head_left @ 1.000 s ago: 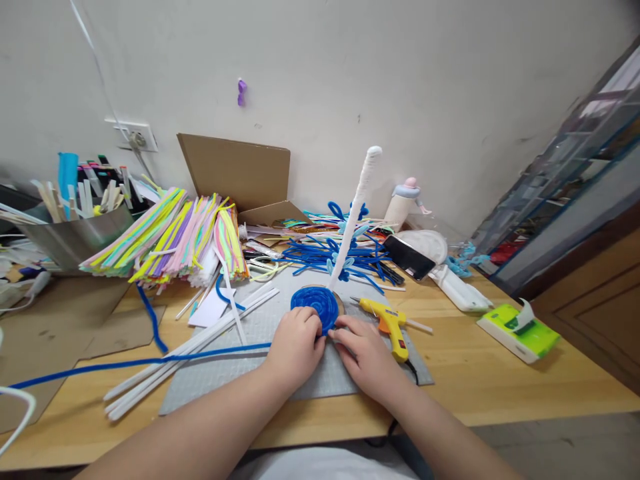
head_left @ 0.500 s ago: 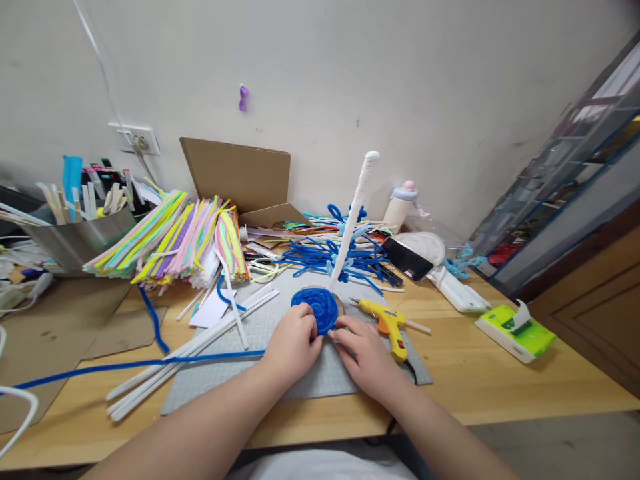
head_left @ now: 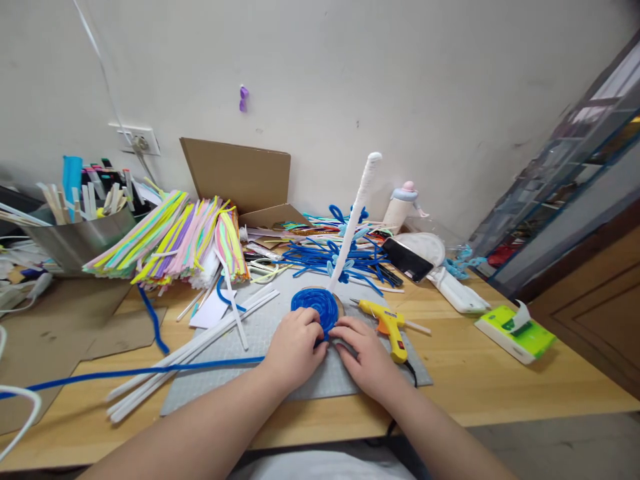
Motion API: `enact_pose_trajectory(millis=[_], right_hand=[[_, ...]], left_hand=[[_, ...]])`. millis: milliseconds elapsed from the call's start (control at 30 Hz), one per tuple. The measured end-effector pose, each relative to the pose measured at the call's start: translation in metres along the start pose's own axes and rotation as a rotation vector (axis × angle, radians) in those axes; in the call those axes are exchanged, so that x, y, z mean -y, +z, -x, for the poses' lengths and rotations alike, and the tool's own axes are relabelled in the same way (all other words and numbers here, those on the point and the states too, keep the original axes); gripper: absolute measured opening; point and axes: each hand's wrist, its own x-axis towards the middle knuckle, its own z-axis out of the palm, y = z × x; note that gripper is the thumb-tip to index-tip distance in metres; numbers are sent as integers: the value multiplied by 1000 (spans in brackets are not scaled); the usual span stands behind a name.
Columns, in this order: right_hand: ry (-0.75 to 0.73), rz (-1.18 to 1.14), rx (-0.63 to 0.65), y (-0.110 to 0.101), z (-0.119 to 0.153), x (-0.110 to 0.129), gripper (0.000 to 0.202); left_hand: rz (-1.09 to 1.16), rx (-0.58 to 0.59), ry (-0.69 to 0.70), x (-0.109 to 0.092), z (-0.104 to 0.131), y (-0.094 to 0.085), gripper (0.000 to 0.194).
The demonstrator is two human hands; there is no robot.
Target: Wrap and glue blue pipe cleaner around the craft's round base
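Note:
A coil of blue pipe cleaner (head_left: 316,301) covers most of a round cardboard base (head_left: 341,309). From the base's back edge a white wrapped post (head_left: 351,232) rises, leaning right. My left hand (head_left: 297,341) is closed at the coil's front left, gripping a long blue pipe cleaner (head_left: 200,365) that trails off to the left; its fingertips partly hide the coil's near edge. At the base's front right, my right hand (head_left: 364,353) has bent fingers pinching the rim. A yellow glue gun (head_left: 391,327) lies right of that hand.
A grey cutting mat (head_left: 235,377) lies beneath the work. White pipe cleaners (head_left: 185,357) cross its left side. Behind are blue pipe cleaners (head_left: 310,257), pastel bundles (head_left: 170,243) and a black phone (head_left: 407,259). A green tissue pack (head_left: 517,332) sits right.
My left hand has moved slightly toward me along the coil's near edge. The trailing blue pipe cleaner has shifted a little, and the white post leans slightly further right.

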Motion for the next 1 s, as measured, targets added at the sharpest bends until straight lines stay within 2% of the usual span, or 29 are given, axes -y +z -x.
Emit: enact_pose_trajectory(millis=[300, 500, 700, 833, 1000], right_hand=[[11, -63, -38, 1, -3, -2, 29], [9, -52, -19, 0, -7, -3, 24], [1, -66, -41, -2, -11, 0, 23], [0, -70, -55, -1, -11, -1, 22], [15, -97, -66, 1, -11, -4, 24]], left_hand=[[24, 1, 18, -6, 0, 6, 4], [45, 19, -31, -8, 1, 2, 8], [151, 90, -144, -11, 3, 10, 13], [220, 88, -122, -8, 3, 14, 22], [278, 78, -90, -6, 0, 12, 23]])
